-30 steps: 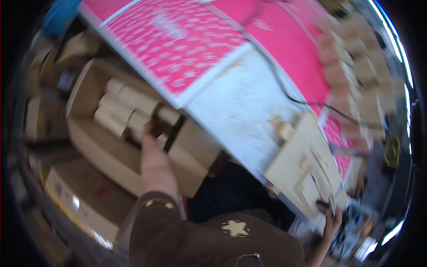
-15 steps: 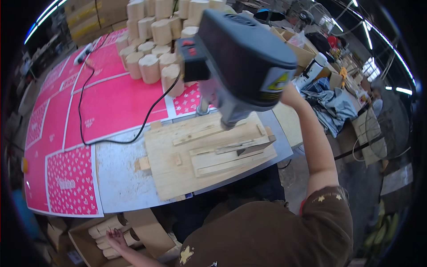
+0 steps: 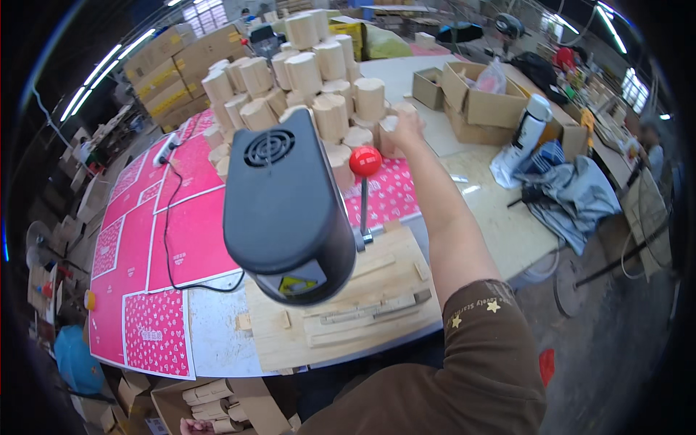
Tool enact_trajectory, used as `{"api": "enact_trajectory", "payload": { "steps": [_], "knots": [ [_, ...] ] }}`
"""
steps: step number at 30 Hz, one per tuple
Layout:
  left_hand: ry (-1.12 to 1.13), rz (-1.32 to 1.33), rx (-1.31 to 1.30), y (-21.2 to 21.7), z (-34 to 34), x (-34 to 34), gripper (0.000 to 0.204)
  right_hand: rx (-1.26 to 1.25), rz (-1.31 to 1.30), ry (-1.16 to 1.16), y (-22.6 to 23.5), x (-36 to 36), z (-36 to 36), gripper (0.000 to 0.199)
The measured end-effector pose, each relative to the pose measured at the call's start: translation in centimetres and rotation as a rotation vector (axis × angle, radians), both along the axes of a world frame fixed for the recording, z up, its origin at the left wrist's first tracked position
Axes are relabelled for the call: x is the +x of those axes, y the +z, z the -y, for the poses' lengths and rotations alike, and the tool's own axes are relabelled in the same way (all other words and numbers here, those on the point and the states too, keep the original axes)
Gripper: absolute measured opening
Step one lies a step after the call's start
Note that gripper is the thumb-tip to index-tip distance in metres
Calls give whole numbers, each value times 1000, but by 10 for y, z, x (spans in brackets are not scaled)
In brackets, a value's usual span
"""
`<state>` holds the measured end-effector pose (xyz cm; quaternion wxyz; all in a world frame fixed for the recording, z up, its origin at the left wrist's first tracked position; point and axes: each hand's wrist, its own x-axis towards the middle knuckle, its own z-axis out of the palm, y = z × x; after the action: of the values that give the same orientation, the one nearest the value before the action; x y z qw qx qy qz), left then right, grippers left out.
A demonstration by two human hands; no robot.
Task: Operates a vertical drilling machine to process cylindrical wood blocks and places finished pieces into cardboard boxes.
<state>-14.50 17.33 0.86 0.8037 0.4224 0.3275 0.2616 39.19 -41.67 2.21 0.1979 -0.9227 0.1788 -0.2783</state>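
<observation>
Only the head view. Right hand [image 3: 406,125] stretched out toward 12 o'clock, resting on a pale wooden block [image 3: 388,125] at the right edge of the stack of wooden blocks [image 3: 304,80]; fingers curled over it, whether it is actually gripped cannot be told. Stack piled on the pink patterned sheet [image 3: 188,239] covering the surface [image 3: 493,217]. Left hand [image 3: 190,426] barely visible at 7 o'clock by the bottom edge, down in an open cardboard box [image 3: 170,399] of wooden pieces, touching them; grip unreadable. Black drill press head [image 3: 284,206] filling the centre, lever with red ball knob [image 3: 365,161] sticking up at its right side. Wooden jig board [image 3: 348,312] beneath it on the surface edge. Black cable [image 3: 168,217] running across the pink sheet at 9 o'clock. White spray can [image 3: 531,122] and grey cloth [image 3: 573,192] at 2 o'clock, open cardboard cartons [image 3: 471,94] behind them.
</observation>
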Motion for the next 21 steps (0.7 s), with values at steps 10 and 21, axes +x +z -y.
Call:
{"api": "enact_trajectory", "payload": {
  "steps": [10, 21],
  "knots": [
    [-25, -88, 317, 40, 46, 31, 19, 241, 35, 82, -84, 36, 46, 83],
    [-261, 22, 760, 83, 130, 79, 8, 412, -132, 300, -42, -65, 59, 73]
  ]
}}
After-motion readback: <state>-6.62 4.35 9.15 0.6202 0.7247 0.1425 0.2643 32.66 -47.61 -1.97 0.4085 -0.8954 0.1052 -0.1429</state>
